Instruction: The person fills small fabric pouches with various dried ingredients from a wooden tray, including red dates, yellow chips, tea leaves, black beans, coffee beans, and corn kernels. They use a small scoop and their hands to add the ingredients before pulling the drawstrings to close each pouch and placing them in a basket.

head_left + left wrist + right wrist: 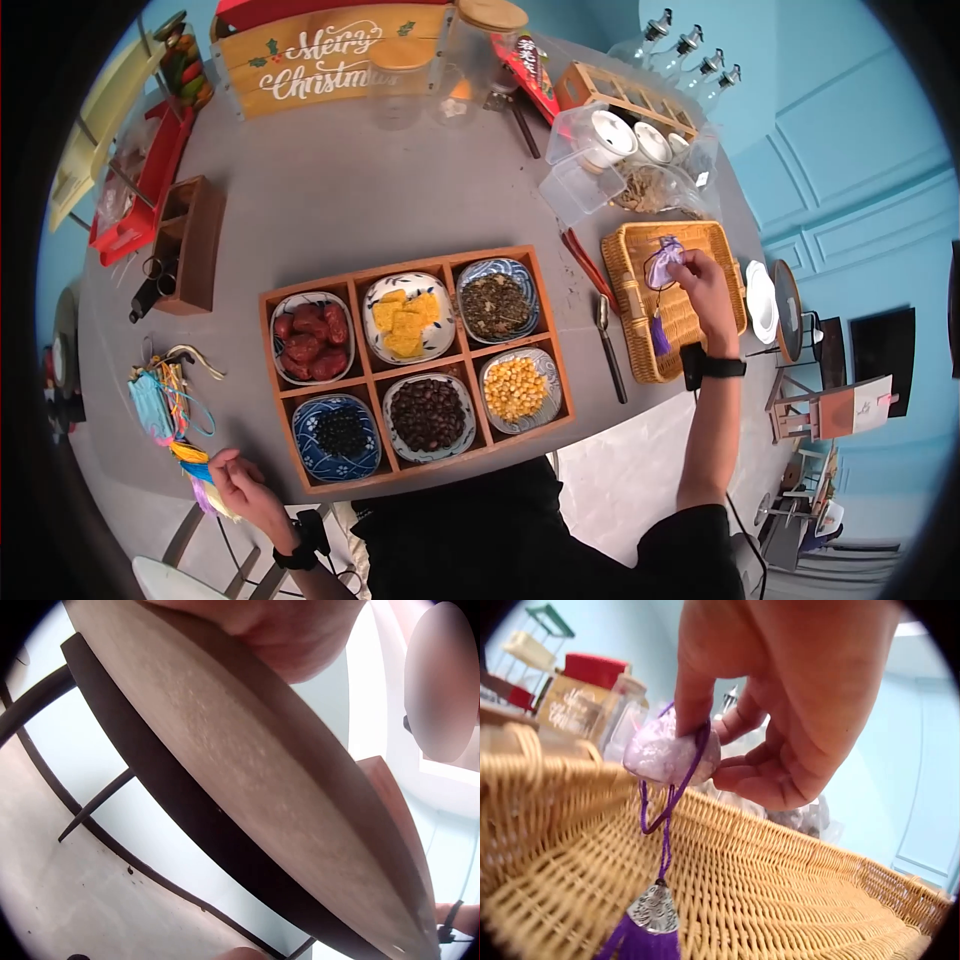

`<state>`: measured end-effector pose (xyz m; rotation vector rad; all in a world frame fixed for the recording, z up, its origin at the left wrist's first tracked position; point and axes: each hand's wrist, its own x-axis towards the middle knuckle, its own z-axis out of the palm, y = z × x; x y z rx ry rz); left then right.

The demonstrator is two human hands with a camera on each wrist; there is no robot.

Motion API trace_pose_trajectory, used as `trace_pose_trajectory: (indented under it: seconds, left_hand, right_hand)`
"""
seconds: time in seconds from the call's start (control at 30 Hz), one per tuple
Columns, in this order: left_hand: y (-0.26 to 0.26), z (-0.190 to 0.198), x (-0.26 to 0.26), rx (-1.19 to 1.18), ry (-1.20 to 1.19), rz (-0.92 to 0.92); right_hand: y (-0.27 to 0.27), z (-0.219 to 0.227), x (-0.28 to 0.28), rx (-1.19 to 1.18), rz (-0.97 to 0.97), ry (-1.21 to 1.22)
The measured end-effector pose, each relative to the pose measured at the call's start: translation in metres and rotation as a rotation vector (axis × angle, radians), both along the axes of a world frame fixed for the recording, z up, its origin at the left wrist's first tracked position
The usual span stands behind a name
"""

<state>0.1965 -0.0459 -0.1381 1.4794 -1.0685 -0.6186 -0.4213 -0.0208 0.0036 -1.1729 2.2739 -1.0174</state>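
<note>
My right hand (703, 290) pinches a small lilac drawstring pouch (651, 754) between thumb and fingers, over the wicker basket (640, 372). From the pouch hang a dark purple cord and a tassel (649, 937) with a silver-coloured cap, seen close up in the right wrist view. My left hand (245, 492) is at the table's front left edge, fingers loosely bent and nothing in them. Just beyond it lies a heap of colourful cords and tassels (190, 455) with a light blue pouch (150, 408). The left wrist view shows mostly the table edge (247, 761) below that hand.
Between the hands stands a wooden divided tray (368, 378) with dishes of red dates, yellow pieces, dried herbs, corn kernels and dark beans. A spoon (610, 350) lies beside the basket. Behind are clear plastic boxes (580, 190), glass jars (398, 95) and a wooden holder (190, 245).
</note>
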Motion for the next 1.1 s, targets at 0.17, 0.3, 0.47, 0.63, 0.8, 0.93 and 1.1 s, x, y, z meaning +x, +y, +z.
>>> trace_pose_trajectory:
  seconds: [0.17,0.3,0.47,0.63,0.8,0.93,1.1]
  left_hand:
    - [0.002,0.023,-0.010,-0.107,0.018,0.119]
    - [0.017,0.083,-0.038,-0.060,0.041,-0.068]
    - [0.015,0.149,-0.112,0.074,-0.141,-1.055]
    - [0.034,0.149,-0.139,0.507,0.213,-0.939]
    - [0.037,0.141,-0.120,0.108,-0.208,-0.698]
    - [0.045,0.152,-0.118,0.521,-0.075,-0.983]
    - [0.048,0.154,-0.117,0.533,-0.126,-1.214]
  right_hand:
    - [0.049,0.042,0.067,-0.284,0.045,-0.234]
    - [0.087,0.038,0.116,-0.301,0.300,-0.507]
    - [0.072,-0.008,0.212,-0.263,0.750,-0.761]
    - [0.056,-0.027,0.276,-0.191,0.774,-0.766]
    - [0.065,-0.040,0.281,-0.090,0.776,-0.709]
    - [0.068,-0.045,0.285,-0.048,0.762,-0.743]
    - [0.071,-0.048,0.291,-0.031,0.793,-0.702]
